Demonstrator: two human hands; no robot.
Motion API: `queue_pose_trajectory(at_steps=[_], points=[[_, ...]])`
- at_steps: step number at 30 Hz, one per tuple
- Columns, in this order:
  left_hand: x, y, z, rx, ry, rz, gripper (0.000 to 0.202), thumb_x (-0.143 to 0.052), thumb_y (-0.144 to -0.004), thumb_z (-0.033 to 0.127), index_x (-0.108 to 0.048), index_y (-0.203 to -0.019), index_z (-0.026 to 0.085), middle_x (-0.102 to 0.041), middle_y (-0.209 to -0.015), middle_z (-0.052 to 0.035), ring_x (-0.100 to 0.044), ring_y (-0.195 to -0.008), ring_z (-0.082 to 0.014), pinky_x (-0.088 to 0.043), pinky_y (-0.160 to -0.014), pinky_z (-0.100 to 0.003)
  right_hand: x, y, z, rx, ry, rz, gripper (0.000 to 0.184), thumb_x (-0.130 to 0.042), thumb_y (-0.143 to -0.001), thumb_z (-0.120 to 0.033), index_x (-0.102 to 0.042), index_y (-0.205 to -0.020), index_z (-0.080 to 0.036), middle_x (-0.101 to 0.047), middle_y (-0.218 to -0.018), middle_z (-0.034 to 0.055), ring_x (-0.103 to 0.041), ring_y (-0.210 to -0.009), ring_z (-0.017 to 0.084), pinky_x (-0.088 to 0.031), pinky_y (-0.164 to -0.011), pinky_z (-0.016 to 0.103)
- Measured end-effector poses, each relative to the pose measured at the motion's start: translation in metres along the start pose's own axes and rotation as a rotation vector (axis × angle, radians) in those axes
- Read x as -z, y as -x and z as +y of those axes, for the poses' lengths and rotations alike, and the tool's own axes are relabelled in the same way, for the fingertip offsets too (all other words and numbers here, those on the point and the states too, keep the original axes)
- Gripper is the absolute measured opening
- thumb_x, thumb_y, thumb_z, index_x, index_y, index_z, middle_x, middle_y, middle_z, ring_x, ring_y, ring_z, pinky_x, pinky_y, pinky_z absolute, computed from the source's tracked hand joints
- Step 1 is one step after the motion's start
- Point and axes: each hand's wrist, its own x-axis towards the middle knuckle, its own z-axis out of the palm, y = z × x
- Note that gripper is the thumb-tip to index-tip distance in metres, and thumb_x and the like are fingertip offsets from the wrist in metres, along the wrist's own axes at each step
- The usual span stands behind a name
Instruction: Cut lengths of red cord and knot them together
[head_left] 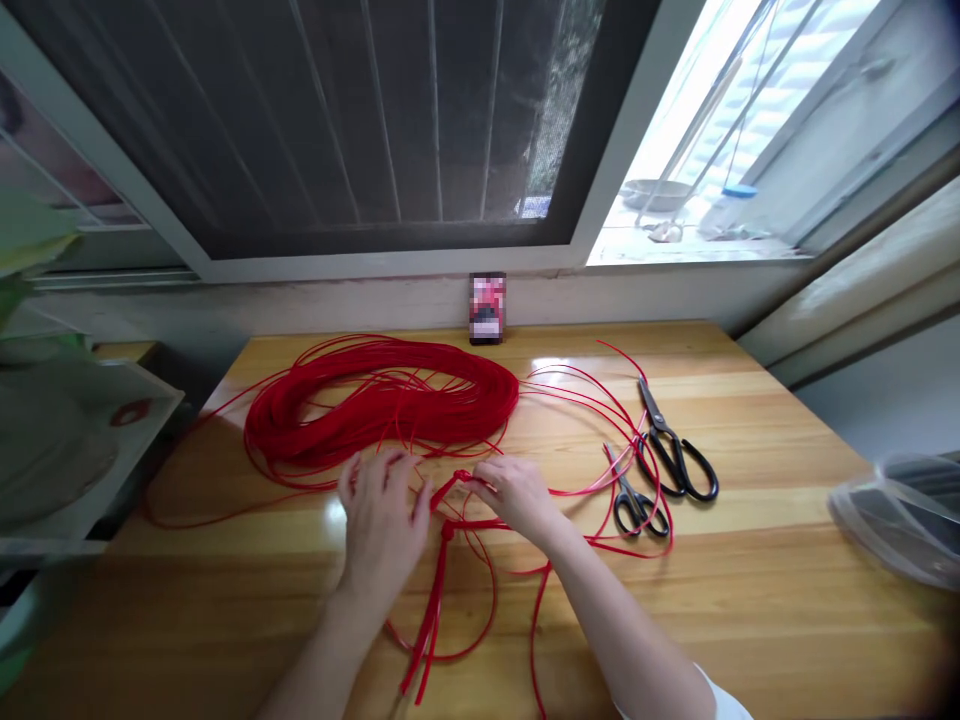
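My right hand (517, 492) pinches a knotted red cord (462, 476) between thumb and fingertips, just above the table. To its left, my left hand (384, 520) is open, fingers spread, its thumb beside the cord's left end; whether it touches is unclear. Closer to me lies a second red knot (448, 530), with several loose tails (431, 625) hanging down toward the table's front. Beyond both hands rests a large coil of red cord (382, 400), with loose strands looping out to either side.
Two black-handled scissors, a larger pair (679, 460) and a smaller pair (641, 512), lie at right among cord loops. A phone (487, 308) leans on the wall behind the wooden table (765, 590). A clear plastic container (900, 520) sits at the right edge.
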Motion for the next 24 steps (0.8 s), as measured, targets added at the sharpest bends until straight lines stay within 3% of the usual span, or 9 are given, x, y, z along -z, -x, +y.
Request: queue_pose_trajectory(at_steps=[3, 6, 10, 13, 15, 20, 24], points=[[0.018, -0.004, 0.017, -0.022, 0.171, -0.326, 0.037, -0.054, -0.077, 0.035, -0.054, -0.111, 0.022, -0.055, -0.109, -0.0093, -0.048, -0.105, -0.0247, -0.035, -0.094, -0.043, 0.002, 0.001, 0.0, 0.004, 0.014, 0.007, 0.025, -0.048, -0.086, -0.035, -0.059, -0.07, -0.019, -0.063, -0.066, 0.0024, -0.056, -0.064, 0.013, -0.031, -0.057, 0.023], [0.024, -0.013, 0.014, -0.01, 0.438, -0.577, 0.039, -0.052, -0.078, 0.041, -0.05, -0.115, 0.027, -0.053, -0.117, -0.0054, -0.048, -0.108, -0.0207, -0.039, -0.091, -0.035, 0.009, 0.002, -0.001, 0.06, -0.024, 0.01, 0.025, -0.047, -0.086, -0.033, -0.059, -0.07, -0.018, -0.062, -0.066, 0.0026, -0.055, -0.064, 0.013, -0.032, -0.057, 0.023], [-0.004, -0.023, 0.008, 0.163, 0.596, -0.53, 0.034, -0.047, -0.08, 0.043, -0.055, -0.105, 0.021, -0.057, -0.108, -0.0064, -0.053, -0.098, -0.0196, -0.042, -0.084, -0.032, 0.019, 0.001, -0.009, 0.191, -0.129, 0.019, 0.02, -0.048, -0.086, -0.032, -0.059, -0.076, -0.019, -0.063, -0.068, 0.0024, -0.055, -0.065, 0.012, -0.033, -0.058, 0.023], [-0.036, -0.026, 0.008, 0.152, 0.786, -0.707, 0.035, -0.034, -0.086, 0.04, -0.059, -0.092, 0.016, -0.063, -0.087, -0.0054, -0.057, -0.08, -0.0162, -0.045, -0.072, -0.028, 0.016, -0.001, -0.011, 0.173, -0.114, 0.063, 0.015, -0.053, -0.083, -0.031, -0.059, -0.078, -0.018, -0.063, -0.069, 0.0022, -0.054, -0.063, 0.012, -0.034, -0.058, 0.023], [-0.05, -0.03, 0.008, 0.123, 0.783, -0.714, 0.038, -0.03, -0.088, 0.039, -0.059, -0.087, 0.015, -0.063, -0.082, -0.0053, -0.057, -0.076, -0.0156, -0.043, -0.07, -0.027, 0.009, -0.004, -0.009, 0.108, -0.092, 0.084, 0.014, -0.056, -0.08, -0.031, -0.058, -0.077, -0.018, -0.063, -0.069, 0.0023, -0.054, -0.063, 0.013, -0.034, -0.057, 0.023], [-0.053, -0.042, 0.005, -0.005, 0.482, -0.687, 0.04, -0.031, -0.086, 0.044, -0.059, -0.075, 0.017, -0.061, -0.072, -0.0036, -0.054, -0.066, -0.0155, -0.038, -0.061, -0.026, 0.0, -0.014, 0.0, -0.1, -0.062, 0.106, 0.013, -0.061, -0.075, -0.028, -0.054, -0.07, -0.018, -0.061, -0.065, 0.0012, -0.052, -0.059, 0.012, -0.033, -0.054, 0.022], [-0.049, -0.042, 0.001, -0.009, 0.496, -0.745, 0.037, -0.032, -0.085, 0.042, -0.058, -0.077, 0.017, -0.059, -0.071, -0.0018, -0.05, -0.063, -0.0139, -0.034, -0.055, -0.024, 0.011, -0.016, 0.001, -0.016, -0.103, 0.042, 0.022, -0.063, -0.073, -0.039, -0.056, -0.071, -0.018, -0.061, -0.066, 0.0004, -0.052, -0.06, 0.012, -0.032, -0.055, 0.021]])
